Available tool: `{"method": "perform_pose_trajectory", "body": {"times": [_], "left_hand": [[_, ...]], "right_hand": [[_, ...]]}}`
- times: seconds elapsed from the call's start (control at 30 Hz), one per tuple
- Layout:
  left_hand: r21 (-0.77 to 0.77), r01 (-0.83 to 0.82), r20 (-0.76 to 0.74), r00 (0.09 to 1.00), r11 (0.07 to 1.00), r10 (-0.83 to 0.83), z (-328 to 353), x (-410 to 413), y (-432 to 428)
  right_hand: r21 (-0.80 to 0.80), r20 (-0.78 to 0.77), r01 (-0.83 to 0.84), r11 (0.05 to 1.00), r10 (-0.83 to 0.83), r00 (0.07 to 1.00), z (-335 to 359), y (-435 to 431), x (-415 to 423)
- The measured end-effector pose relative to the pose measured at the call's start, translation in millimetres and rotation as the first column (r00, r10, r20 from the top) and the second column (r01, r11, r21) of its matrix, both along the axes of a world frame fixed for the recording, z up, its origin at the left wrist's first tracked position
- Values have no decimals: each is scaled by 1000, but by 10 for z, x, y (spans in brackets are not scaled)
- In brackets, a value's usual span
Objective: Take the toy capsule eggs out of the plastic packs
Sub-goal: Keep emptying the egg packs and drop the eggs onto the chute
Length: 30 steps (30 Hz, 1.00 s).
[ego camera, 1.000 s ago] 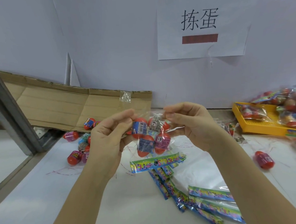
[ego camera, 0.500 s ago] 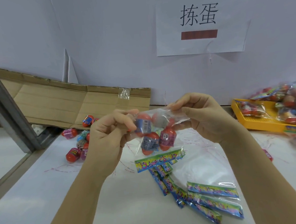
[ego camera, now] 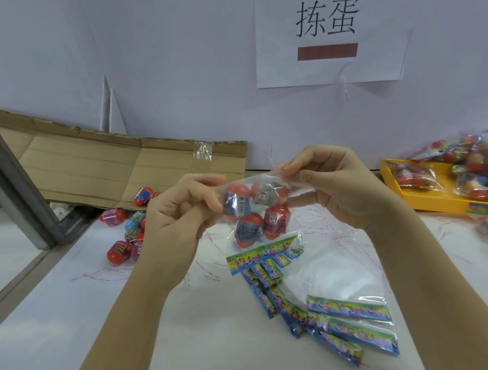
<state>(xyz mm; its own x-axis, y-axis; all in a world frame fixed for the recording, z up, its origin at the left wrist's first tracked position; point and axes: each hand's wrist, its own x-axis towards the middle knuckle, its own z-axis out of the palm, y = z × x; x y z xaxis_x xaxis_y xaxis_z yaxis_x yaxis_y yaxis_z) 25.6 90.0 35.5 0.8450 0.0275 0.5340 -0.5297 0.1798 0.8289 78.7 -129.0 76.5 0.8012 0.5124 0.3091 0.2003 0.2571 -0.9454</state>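
A clear plastic pack hangs above the white table, its colourful header card at the bottom. Several red capsule eggs with printed wraps sit inside it. My left hand pinches the pack's upper left edge. On the other side, my right hand pinches the upper right edge, thumb over the plastic. The top of the pack is stretched between the two hands. Loose capsule eggs lie on the table to the left, partly hidden behind my left hand.
Empty packs with colourful headers lie on the table in front of me. A yellow tray at the right holds full packs. Flattened cardboard leans on the back wall. A grey metal post stands at the left.
My hands have pulled apart and risen a little, stretching the top of the pack sideways. The eggs inside have shifted with it.
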Motion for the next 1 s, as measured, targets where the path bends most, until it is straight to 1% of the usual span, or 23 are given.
{"method": "perform_pose_trajectory", "body": {"times": [0.1, 0.17, 0.27, 0.33, 0.47, 0.6, 0.73, 0.9, 1.0], "left_hand": [[-119, 32, -30, 999, 992, -36, 0, 12, -16], [-166, 6, -89, 996, 986, -21, 5, 18, -29], [-127, -98, -146, 986, 987, 79, 23, 15, -51], [-116, -127, -132, 985, 985, 112, 31, 8, -47], [-68, -72, -50, 996, 995, 69, 40, -15, -4], [-47, -38, -16, 999, 998, 37, 27, -11, 5], [-9, -53, 17, 998, 999, 53, 32, -20, 34], [98, -96, 66, 994, 991, 90, 1, -14, 44], [100, -82, 52, 996, 992, 77, 0, -16, 17]], "right_hand": [[-34, 8, 50, 998, -49, 999, 3, 22, -11], [-50, 4, 61, 997, -61, 998, 7, 29, -15], [-49, 1, 54, 997, -54, 999, 5, 29, -9], [-31, -10, 33, 999, -33, 999, 0, 17, -3], [-12, -4, 3, 1000, -4, 1000, -15, -20, 32], [0, 9, -27, 1000, 27, 1000, -19, -49, 49], [8, 9, -22, 1000, 22, 1000, -35, -35, 41], [10, -12, -11, 1000, 11, 1000, -39, -39, 38], [9, -8, -4, 1000, 4, 1000, -44, -48, 49]]}}
